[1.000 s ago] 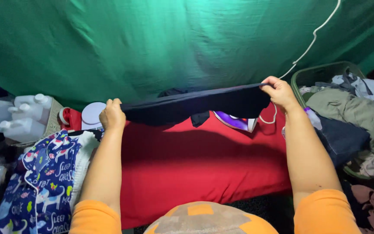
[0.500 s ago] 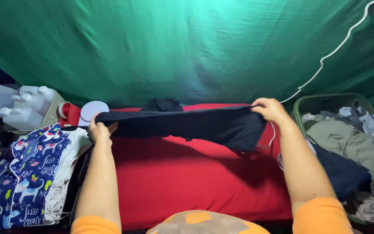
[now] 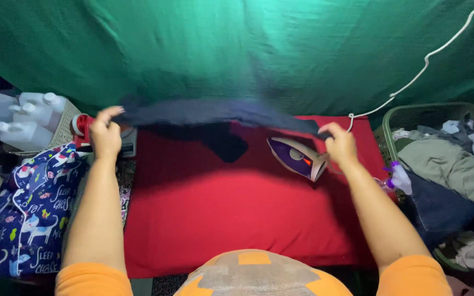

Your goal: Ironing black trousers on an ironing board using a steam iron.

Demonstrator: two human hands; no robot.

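**Dark garment stretched over the red board**

At the far left, three white plastic bottles (image 3: 26, 118) are stood together in a pale basket, and a folded navy printed fabric with cartoon cats (image 3: 26, 219) is laid below them, out of the working area. The left hand (image 3: 105, 134) is raised with its fingers pinched on one end of a dark navy cloth garment (image 3: 215, 115); the grip is blurred, so the exact hold can only be presumed. The garment is kept taut and lifted clear of the red padded ironing surface (image 3: 220, 214), apparently so that it can hang flat, with a fold drooping at the middle. One purple-and-white electric iron (image 3: 297, 158) is parked on the red cloth, just beside the right hand (image 3: 340, 147), which is closed on the garment's other end. A white cord (image 3: 429, 57) is run upward across the green sheet. One green laundry basket (image 3: 412, 115) is heaped with clothes at the right.
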